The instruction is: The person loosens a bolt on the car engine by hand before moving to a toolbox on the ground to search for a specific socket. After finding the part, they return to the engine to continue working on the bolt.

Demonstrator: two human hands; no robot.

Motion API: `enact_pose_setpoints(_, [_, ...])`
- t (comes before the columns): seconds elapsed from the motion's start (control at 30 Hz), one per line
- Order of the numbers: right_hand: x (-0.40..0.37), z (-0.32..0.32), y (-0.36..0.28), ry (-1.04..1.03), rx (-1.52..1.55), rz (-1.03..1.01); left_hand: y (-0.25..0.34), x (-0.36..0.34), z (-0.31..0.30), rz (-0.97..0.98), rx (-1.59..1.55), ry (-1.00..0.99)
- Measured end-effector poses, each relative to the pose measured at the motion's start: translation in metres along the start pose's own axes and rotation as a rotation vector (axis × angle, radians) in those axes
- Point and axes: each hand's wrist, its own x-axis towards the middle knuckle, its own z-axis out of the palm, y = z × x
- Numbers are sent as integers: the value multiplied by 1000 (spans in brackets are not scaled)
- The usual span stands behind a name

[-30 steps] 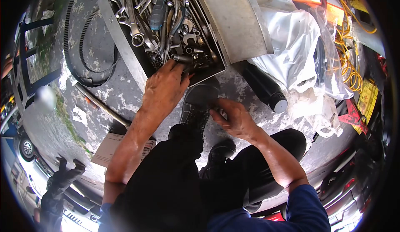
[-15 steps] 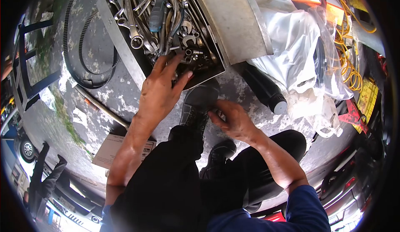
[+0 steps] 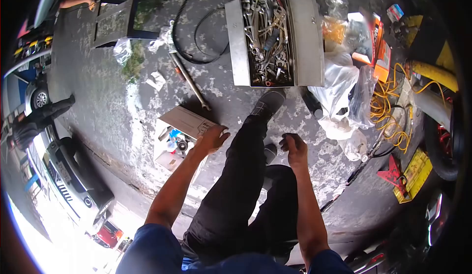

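Clothing on the wearer: deep-blue top (image 3: 236, 266), plain cloth along the bottom edge of the frame. Short sleeves; left sleeve (image 3: 155, 247) at lower left, right sleeve (image 3: 330, 262) at lower right, cut off by the border. Both end above the elbow; forearms uncovered. Left hand (image 3: 212, 138) and right hand (image 3: 295, 148) bare. Trousers (image 3: 236, 190) black, full length, creased, fairly loose. Dark shoe (image 3: 274, 98) at upper centre, rounded toe, fine pale lines near the ankle: laces or stitching, too small to tell. Second dark shoe (image 3: 270, 153) lower, partly hidden.
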Motion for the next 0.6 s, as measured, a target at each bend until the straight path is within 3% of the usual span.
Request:
enact_pose_setpoints(0.07, [-70,-9,-12,-34,15,67,-69,-94,11,-184,-116,55])
enact_pose_setpoints(0.1, [-107,-16,-26,-55,7,96,-72,-154,-14,-205,5,-23])
enact_pose_setpoints(0.13, [-140,-25,-35,-86,-12,122,-165,-195,37,-132,65,41])
enact_pose_setpoints(0.17, [-171,-34,-42,-114,-31,150,-200,-252,42,-10,251,46])
enact_pose_setpoints(0.2, [-201,-44,-52,-129,-90,137,-195,-299,40,-547,-246,53])
enact_pose_setpoints(0.23, [-229,-54,-60,-145,-149,130,-170,-344,15,-810,-450,-1])
enact_pose_setpoints(0.3, [-267,-72,-79,-164,-282,55,-181,-402,7,-349,-79,-187])
enact_pose_setpoints(0.33, [-284,-74,-95,-152,-267,27,-176,-421,-1,-337,-84,-244])
enact_pose_setpoints(0.4, [-302,-72,-139,-110,-219,26,-159,-430,-5,-621,-350,-230])
enact_pose_setpoints(0.5, [-309,-51,-197,-106,-214,-67,-121,-429,-55,-277,-236,153])
enact_pose_setpoints(0.57, [-297,-30,-220,-130,-311,-134,-94,-420,-95,-102,-48,529])
enact_pose_setpoints(0.6, [-293,-10,-241,-154,-398,-184,-72,-415,-124,-172,-112,585])
